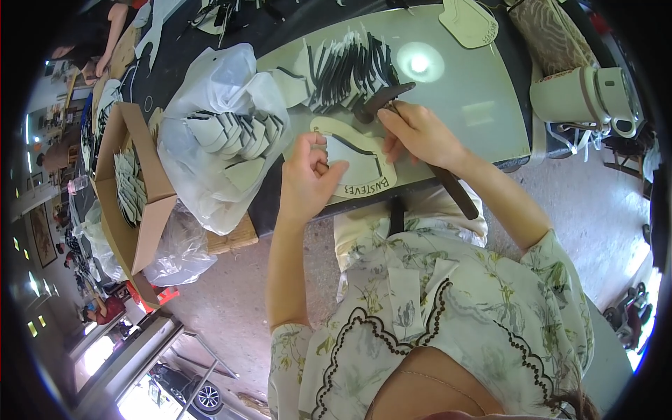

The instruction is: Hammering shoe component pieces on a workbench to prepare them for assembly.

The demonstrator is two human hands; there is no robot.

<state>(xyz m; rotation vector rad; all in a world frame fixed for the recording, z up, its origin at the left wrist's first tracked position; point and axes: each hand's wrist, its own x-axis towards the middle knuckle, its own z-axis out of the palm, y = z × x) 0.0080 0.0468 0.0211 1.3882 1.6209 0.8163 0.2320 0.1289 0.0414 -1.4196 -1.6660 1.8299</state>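
Note:
A cream template board [343,128] with dark writing lies near the front edge of the table. On it rests a white shoe-upper piece [341,150] with a black strip along its edge. My left hand [306,178] is at the left side of this piece, fingers curled in and thumb over its surface. Whatever is between those fingers is hidden. My right hand [420,133] is closed around a dark hammer [458,192] close to its head, above the board's right side. The hammer's handle slants down toward my lap.
Behind the board lies a row of black-edged pieces [353,70]. A plastic bag [210,84] with white pieces is at left, beside a cardboard box [150,175] of pieces. A large pale mug [574,98] stands at right; another template [467,24] lies far back.

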